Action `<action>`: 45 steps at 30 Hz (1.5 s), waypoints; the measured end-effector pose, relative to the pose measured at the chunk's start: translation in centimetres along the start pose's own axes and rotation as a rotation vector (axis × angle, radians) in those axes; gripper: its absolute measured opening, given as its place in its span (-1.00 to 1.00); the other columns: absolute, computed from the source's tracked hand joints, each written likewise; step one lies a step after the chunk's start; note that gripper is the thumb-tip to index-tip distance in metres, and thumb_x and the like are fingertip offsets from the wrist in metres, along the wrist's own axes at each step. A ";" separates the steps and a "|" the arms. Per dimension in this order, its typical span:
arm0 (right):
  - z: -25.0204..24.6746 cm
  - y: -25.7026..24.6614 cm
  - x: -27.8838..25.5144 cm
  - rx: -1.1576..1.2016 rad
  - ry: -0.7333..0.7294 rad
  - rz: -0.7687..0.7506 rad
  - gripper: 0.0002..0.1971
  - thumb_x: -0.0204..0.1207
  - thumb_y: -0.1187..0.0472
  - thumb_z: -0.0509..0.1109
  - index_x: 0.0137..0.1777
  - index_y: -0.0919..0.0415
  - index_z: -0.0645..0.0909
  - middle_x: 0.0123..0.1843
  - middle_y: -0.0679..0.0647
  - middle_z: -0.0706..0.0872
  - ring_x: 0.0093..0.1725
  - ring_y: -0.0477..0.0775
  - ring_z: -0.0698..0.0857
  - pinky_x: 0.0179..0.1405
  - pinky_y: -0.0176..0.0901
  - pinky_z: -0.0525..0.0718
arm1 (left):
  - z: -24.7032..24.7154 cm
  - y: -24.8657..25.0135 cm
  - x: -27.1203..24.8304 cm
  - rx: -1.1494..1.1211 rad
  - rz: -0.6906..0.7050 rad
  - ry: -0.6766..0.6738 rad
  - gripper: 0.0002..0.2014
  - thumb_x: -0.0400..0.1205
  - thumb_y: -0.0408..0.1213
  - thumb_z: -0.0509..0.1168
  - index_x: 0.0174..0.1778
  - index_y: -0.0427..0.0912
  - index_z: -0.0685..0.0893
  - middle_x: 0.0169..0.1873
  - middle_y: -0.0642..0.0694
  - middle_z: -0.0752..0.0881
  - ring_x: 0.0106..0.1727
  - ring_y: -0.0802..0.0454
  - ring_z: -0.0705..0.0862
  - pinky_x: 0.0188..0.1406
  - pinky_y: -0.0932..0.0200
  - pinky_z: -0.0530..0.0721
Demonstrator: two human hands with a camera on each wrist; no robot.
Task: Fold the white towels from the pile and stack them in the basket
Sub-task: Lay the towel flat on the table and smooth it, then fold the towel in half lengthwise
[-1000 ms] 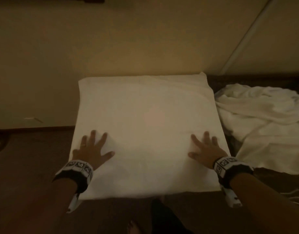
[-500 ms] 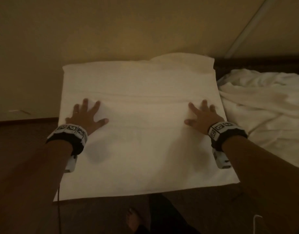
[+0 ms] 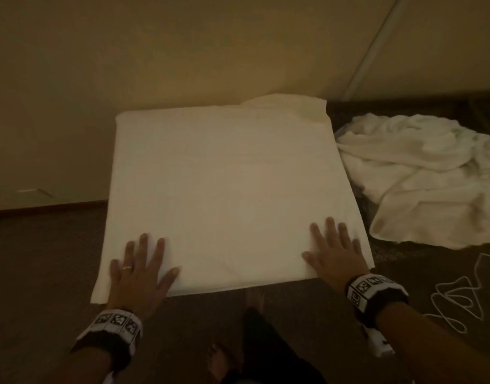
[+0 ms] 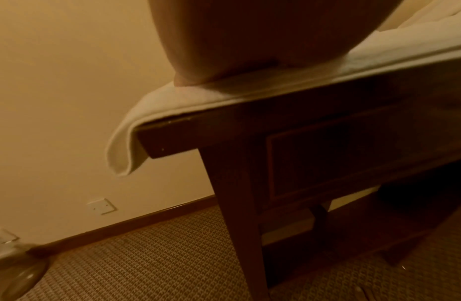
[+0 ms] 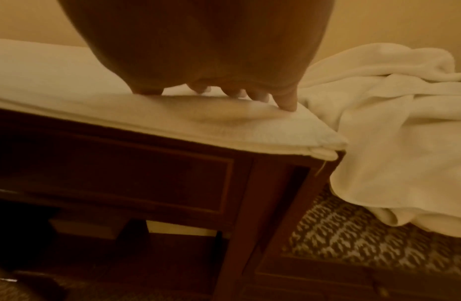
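Head view: 2 hands flat on 1 folded towel (image 3: 230,189), 1 pile (image 3: 421,173) beside.

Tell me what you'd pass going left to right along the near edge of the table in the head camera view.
Left hand pressed flat on the folded towel → right hand flat on the same towel → pile of unfolded white towels → white cord on the carpet.
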State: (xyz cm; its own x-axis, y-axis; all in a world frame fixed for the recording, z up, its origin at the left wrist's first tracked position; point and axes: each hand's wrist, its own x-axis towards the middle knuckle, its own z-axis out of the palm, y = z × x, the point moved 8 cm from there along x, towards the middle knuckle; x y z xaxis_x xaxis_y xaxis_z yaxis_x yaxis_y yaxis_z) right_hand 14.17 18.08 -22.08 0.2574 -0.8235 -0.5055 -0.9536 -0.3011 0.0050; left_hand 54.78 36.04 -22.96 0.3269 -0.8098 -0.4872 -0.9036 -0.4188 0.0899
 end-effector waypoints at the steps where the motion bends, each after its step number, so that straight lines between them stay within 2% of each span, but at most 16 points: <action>1: 0.5 0.0 -0.7 0.000 -0.010 0.008 -0.23 0.53 -0.47 -0.23 0.63 -0.23 -0.46 0.70 0.07 -0.44 0.69 0.30 -0.31 0.63 0.39 -0.06 | 0.3 -0.1 -0.4 0.003 -0.006 0.001 -0.15 0.44 0.50 -0.47 0.65 0.25 -0.42 0.69 -0.05 -0.41 0.72 -0.23 -0.27 0.65 -0.39 -0.12; 7: -0.3 -0.1 1.2 0.042 -0.053 0.031 -0.22 0.54 -0.47 -0.13 0.63 -0.26 -0.41 0.70 0.06 -0.45 0.68 0.37 -0.29 0.59 0.50 -0.01 | -0.9 0.3 1.7 0.015 -0.051 0.022 -0.23 0.59 0.44 -0.24 0.64 0.29 -0.41 0.70 -0.02 -0.38 0.72 -0.25 -0.20 0.64 -0.39 -0.05; 15: -3.0 0.2 5.8 0.026 -0.062 0.027 -0.19 0.53 -0.48 -0.07 0.66 -0.25 -0.33 0.72 0.06 -0.40 0.69 0.36 -0.26 0.58 0.49 0.03 | -3.3 0.9 6.3 0.019 -0.063 -0.015 -0.24 0.58 0.47 -0.22 0.65 0.34 -0.36 0.69 0.05 -0.39 0.73 -0.18 -0.20 0.65 -0.34 -0.05; 17: -3.9 0.1 6.3 -0.009 -0.030 0.026 -0.20 0.55 -0.45 -0.06 0.69 -0.19 -0.25 0.73 0.09 -0.33 0.70 0.35 -0.22 0.60 0.44 0.05 | -4.1 1.1 7.2 0.012 -0.041 -0.002 -0.22 0.58 0.47 -0.18 0.67 0.31 -0.30 0.71 0.03 -0.34 0.73 -0.19 -0.16 0.65 -0.33 -0.02; 21: -5.3 -1.4 4.5 -0.101 0.154 -0.059 -0.25 0.62 -0.35 -0.02 0.71 0.03 0.02 0.75 0.14 -0.16 0.72 0.28 -0.13 0.65 0.31 0.06 | -4.6 0.1 5.6 -0.110 -0.044 0.123 -0.13 0.56 0.44 0.00 0.73 0.11 -0.03 0.74 -0.07 -0.08 0.72 -0.19 0.00 0.64 -0.32 0.09; 23: -3.4 -1.6 2.6 -0.077 0.104 -0.114 -0.13 0.53 -0.48 -0.05 0.71 -0.04 -0.12 0.75 0.11 -0.25 0.71 0.28 -0.18 0.65 0.34 0.00 | -2.7 -1.0 3.1 -0.068 -0.053 0.112 -0.06 0.49 0.55 -0.09 0.72 0.16 -0.14 0.74 -0.06 -0.16 0.72 -0.21 -0.08 0.65 -0.33 0.02; 25: -0.4 -0.9 0.5 -0.076 0.013 -0.149 0.02 0.38 -0.63 -0.11 0.67 -0.11 -0.43 0.69 0.11 -0.48 0.68 0.29 -0.36 0.63 0.37 -0.15 | -0.4 -1.5 0.4 -0.007 -0.010 0.097 0.00 0.40 0.65 -0.19 0.68 0.25 -0.34 0.72 -0.02 -0.31 0.73 -0.21 -0.20 0.65 -0.31 -0.09; 28: 2.0 0.7 -1.8 -0.155 0.010 -0.169 0.08 0.37 -0.62 -0.06 0.61 -0.09 -0.60 0.63 0.16 -0.60 0.63 0.32 -0.47 0.62 0.40 -0.18 | 1.5 -1.5 -2.2 0.043 0.078 0.118 0.06 0.37 0.65 -0.04 0.65 0.27 -0.42 0.69 -0.03 -0.39 0.72 -0.24 -0.24 0.64 -0.27 -0.15; 29: 2.1 1.1 -2.2 -0.163 0.029 -0.166 0.04 0.45 -0.53 0.01 0.61 -0.09 -0.59 0.65 0.18 -0.57 0.65 0.34 -0.42 0.63 0.41 -0.12 | 1.7 -1.2 -2.7 0.059 0.107 0.151 0.06 0.41 0.58 0.07 0.67 0.26 -0.35 0.71 -0.07 -0.32 0.72 -0.27 -0.17 0.63 -0.30 -0.07; 31: 1.8 1.6 -2.7 -0.169 0.051 -0.160 -0.12 0.64 -0.15 0.11 0.61 -0.07 -0.56 0.69 0.21 -0.46 0.68 0.37 -0.31 0.65 0.39 0.01 | 1.6 -1.0 -3.3 0.087 0.155 0.250 -0.06 0.54 0.27 0.30 0.72 0.23 -0.13 0.74 -0.12 -0.06 0.71 -0.32 0.05 0.59 -0.38 0.19; 33: 1.2 1.8 -3.0 -0.196 0.045 -0.152 -0.18 0.66 0.22 0.09 0.66 -0.05 -0.48 0.71 0.22 -0.39 0.69 0.38 -0.25 0.67 0.32 0.02 | 2.1 -1.5 -3.7 0.116 0.157 0.249 -0.12 0.58 -0.07 0.39 0.72 0.22 -0.02 0.73 -0.10 0.07 0.69 -0.30 0.16 0.54 -0.36 0.33; 34: 1.0 1.9 -3.3 -0.211 0.033 -0.147 -0.19 0.66 0.29 0.07 0.68 -0.05 -0.42 0.72 0.21 -0.37 0.70 0.36 -0.22 0.68 0.28 0.00 | 2.5 -1.7 -3.9 0.124 0.165 0.229 -0.11 0.57 -0.17 0.39 0.72 0.23 0.00 0.73 -0.08 0.08 0.69 -0.27 0.17 0.54 -0.33 0.36; 37: 0.4 2.8 -4.0 -0.247 0.001 -0.119 -0.28 0.68 0.29 0.05 0.73 0.00 -0.25 0.75 0.16 -0.25 0.72 0.30 -0.10 0.68 0.18 0.01 | 2.3 -1.9 -4.3 0.143 0.208 0.197 -0.16 0.54 -0.30 0.38 0.70 0.19 0.15 0.70 -0.06 0.22 0.65 -0.23 0.28 0.48 -0.33 0.46; 40: -1.2 3.9 -3.4 -0.327 0.055 -0.076 -0.46 0.69 0.20 0.09 0.66 0.11 0.11 0.71 0.21 0.11 0.63 0.26 0.25 0.59 0.19 0.27 | 1.2 -2.3 -4.3 0.126 0.170 0.199 -0.23 0.55 -0.39 0.33 0.69 0.05 0.23 0.68 -0.08 0.26 0.65 -0.22 0.30 0.53 -0.31 0.39; 43: -3.0 3.7 -3.0 -0.396 0.066 -0.038 -0.67 0.69 0.16 0.11 0.41 0.07 0.46 0.41 0.11 0.55 0.37 0.16 0.54 0.37 0.12 0.51 | 0.2 -3.3 -4.3 0.145 0.055 0.150 -0.32 0.64 -0.36 0.23 0.69 0.03 0.22 0.70 -0.06 0.21 0.67 -0.13 0.25 0.63 -0.13 0.29; 45: -3.4 3.1 -3.0 -0.433 0.034 -0.018 -0.73 0.70 0.15 0.11 0.29 0.06 0.56 0.28 0.07 0.65 0.27 0.13 0.63 0.27 0.06 0.58 | -0.9 -3.3 -4.7 0.083 -0.001 0.156 -0.48 0.66 -0.29 0.25 0.58 0.03 0.44 0.57 -0.10 0.47 0.53 -0.09 0.48 0.54 -0.03 0.42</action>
State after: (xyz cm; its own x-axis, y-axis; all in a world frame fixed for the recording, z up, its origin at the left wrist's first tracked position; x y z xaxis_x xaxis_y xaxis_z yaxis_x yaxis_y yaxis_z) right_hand 10.94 17.99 -17.60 0.2851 -0.8295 -0.4803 -0.7973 -0.4834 0.3615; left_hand 56.49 40.86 -20.13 0.3607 -0.8659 -0.3464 -0.9209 -0.3895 0.0146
